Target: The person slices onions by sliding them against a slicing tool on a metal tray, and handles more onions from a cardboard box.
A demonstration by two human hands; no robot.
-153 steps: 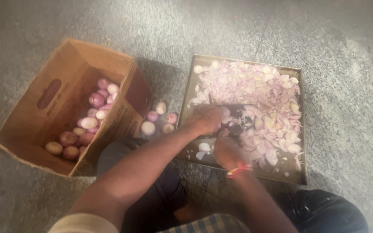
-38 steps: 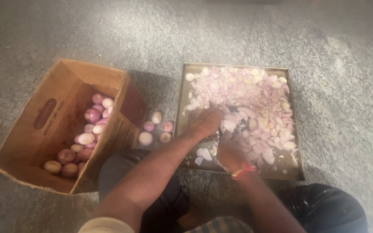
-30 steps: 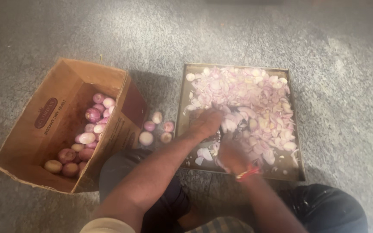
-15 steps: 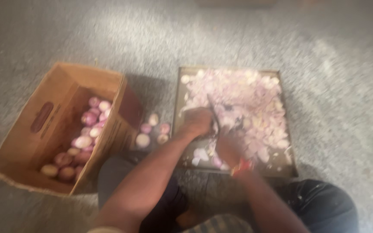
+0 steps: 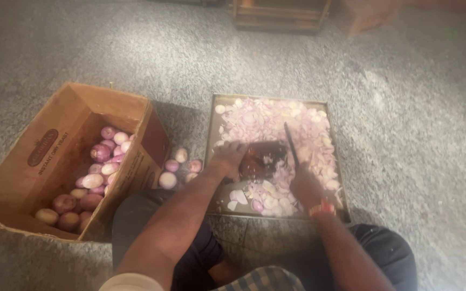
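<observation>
Here the right hand is closed round the handle of a dark-bladed knife, fingers wrapped tight on it, and the blade runs up and slightly left from the fist, its long axis pointing away from the person toward the far edge of the metal tray. The left hand rests on the tray just left of a dark cutting board, fingers curled together and lying at the board's left edge; whether it pins a piece of onion there cannot be told, since the fingertips are blurred against the dark board. So the board lies between the two hands, nearer the left, with the blade standing along its right side and roughly parallel to that edge. Sliced onion is heaped over the far half and right side of the tray, and a few larger cut pieces lie near its front edge, close to the right wrist. Peeled whole onions sit on the grey floor just left of the tray, within reach of the left hand, beside a cardboard box holding peeled and unpeeled onions.
</observation>
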